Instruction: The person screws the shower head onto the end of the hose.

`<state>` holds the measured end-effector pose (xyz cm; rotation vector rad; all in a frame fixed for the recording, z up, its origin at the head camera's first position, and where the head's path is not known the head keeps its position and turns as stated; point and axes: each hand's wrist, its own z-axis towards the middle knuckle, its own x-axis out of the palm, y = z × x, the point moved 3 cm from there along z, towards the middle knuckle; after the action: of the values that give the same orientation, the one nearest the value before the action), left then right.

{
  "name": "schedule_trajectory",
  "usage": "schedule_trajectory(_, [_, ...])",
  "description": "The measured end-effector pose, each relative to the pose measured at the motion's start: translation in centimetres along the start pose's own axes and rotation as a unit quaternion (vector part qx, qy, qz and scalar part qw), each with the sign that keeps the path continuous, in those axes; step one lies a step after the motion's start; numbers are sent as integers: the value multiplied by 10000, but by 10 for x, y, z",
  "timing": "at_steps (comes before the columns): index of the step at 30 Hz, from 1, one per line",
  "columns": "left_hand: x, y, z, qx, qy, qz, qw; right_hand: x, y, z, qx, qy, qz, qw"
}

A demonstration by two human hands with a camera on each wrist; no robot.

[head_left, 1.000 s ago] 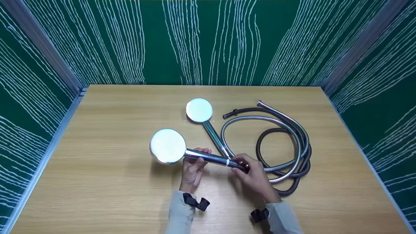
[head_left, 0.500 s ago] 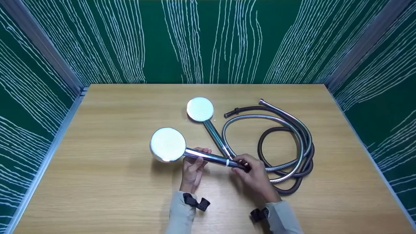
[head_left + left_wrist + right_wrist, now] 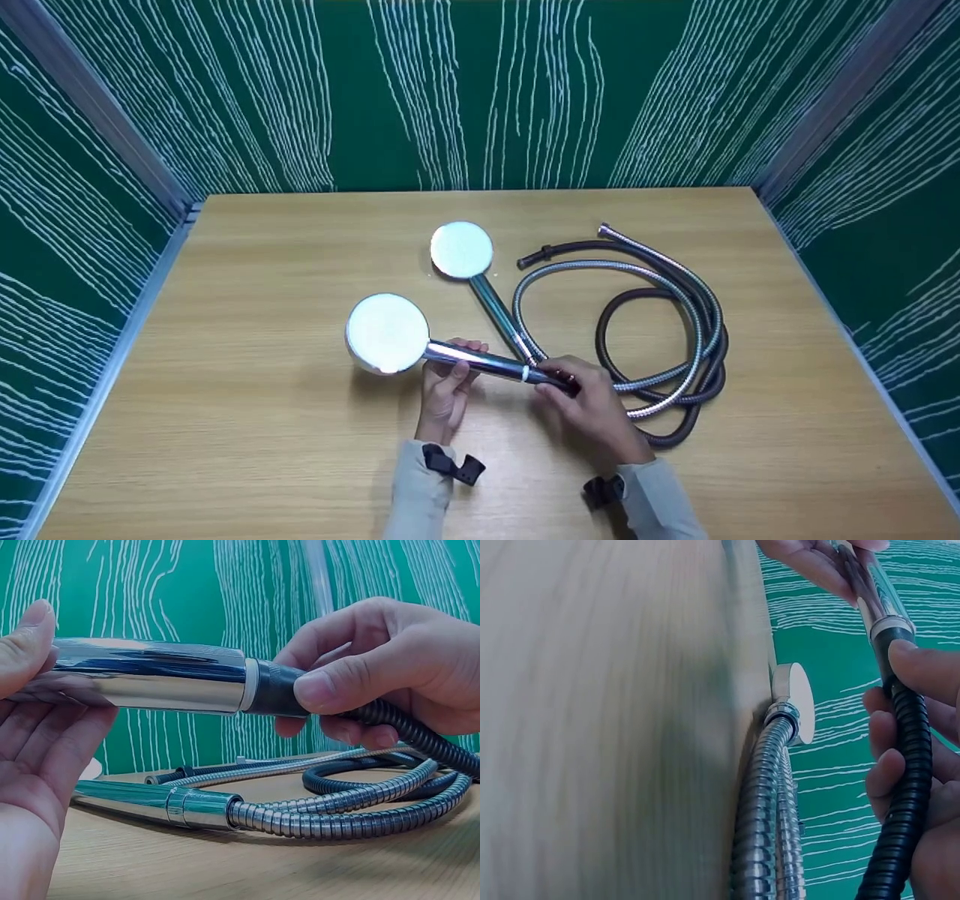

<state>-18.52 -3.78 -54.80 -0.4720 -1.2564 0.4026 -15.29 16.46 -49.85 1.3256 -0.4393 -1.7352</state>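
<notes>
Presently we see the nearer handheld shower head [image 3: 409,339] held above the wooden table [image 3: 225,435], its face [image 3: 388,334] so bright that we cannot make out details. The left hand [image 3: 445,397] pinches its chrome handle [image 3: 157,675], thumb above and fingers below. The right hand [image 3: 589,405] grips the black connector [image 3: 274,688] of the black hose [image 3: 667,441], partly covering it; the joint inside is hidden from us. Behind, another shower head [image 3: 484,290] lies joined to the chrome hose [image 3: 585,264]; the left wrist view shows us little of its disc [image 3: 461,250].
</notes>
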Motion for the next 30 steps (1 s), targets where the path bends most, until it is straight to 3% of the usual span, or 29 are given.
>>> schedule_trajectory(5, [-1, 0, 1, -3, -52, 96, 9999, 0, 2, 1, 143, 151, -133, 9997])
schedule_trajectory(19, [-1, 2, 1, 93, 134, 240, 9996, 0, 1, 3, -10, -173, -88, 9998])
schedule_trajectory(30, [-2, 1, 0, 37, -30, 185, 9998, -3, 1, 2, -141, -146, -272, 9994])
